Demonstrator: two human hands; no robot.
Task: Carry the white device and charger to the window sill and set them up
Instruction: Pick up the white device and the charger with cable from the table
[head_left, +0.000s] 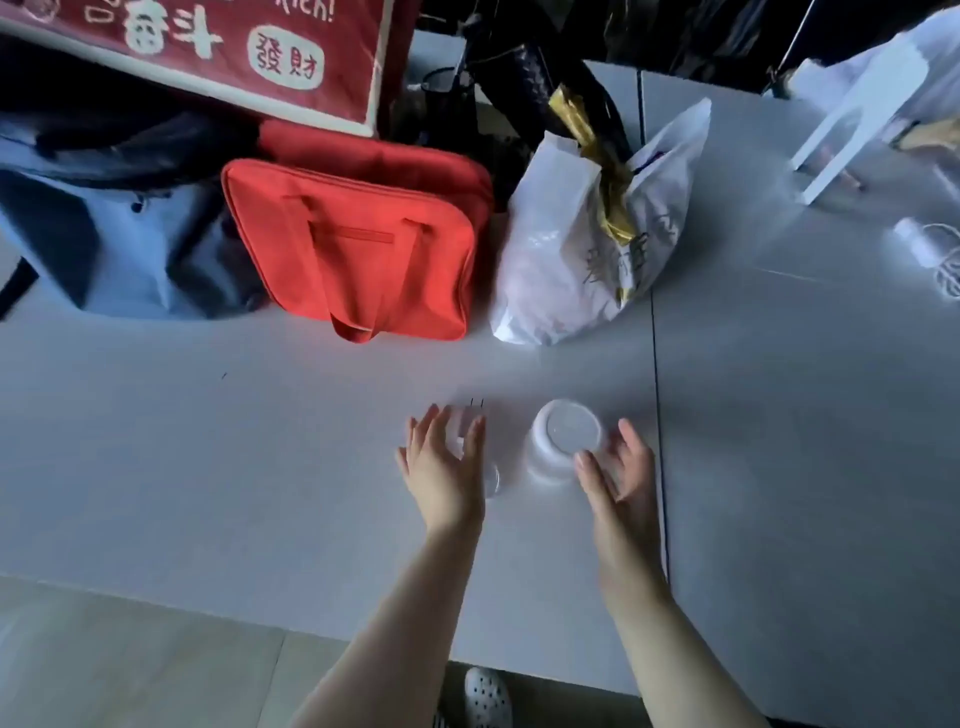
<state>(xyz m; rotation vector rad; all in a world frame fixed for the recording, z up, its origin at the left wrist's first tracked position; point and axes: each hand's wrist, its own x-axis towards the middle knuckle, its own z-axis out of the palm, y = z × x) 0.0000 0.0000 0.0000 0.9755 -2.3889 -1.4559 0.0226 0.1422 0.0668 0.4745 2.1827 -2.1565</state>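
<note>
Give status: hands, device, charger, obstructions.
Left hand open over charger, right hand open beside white device. Both on table, ungrasped. Red bag, plastic bag behind, clear.

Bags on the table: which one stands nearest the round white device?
The white plastic bag, just behind the white device; the red bag and blue bag sit farther left.

A single head-worn wide-angle view looks steeply down and forward over the pale desk (208, 441) from above its near edge. The near edge runs across the bottom, with floor below it. The far side fills the top. Lines bend toward the picture's borders.
</note>
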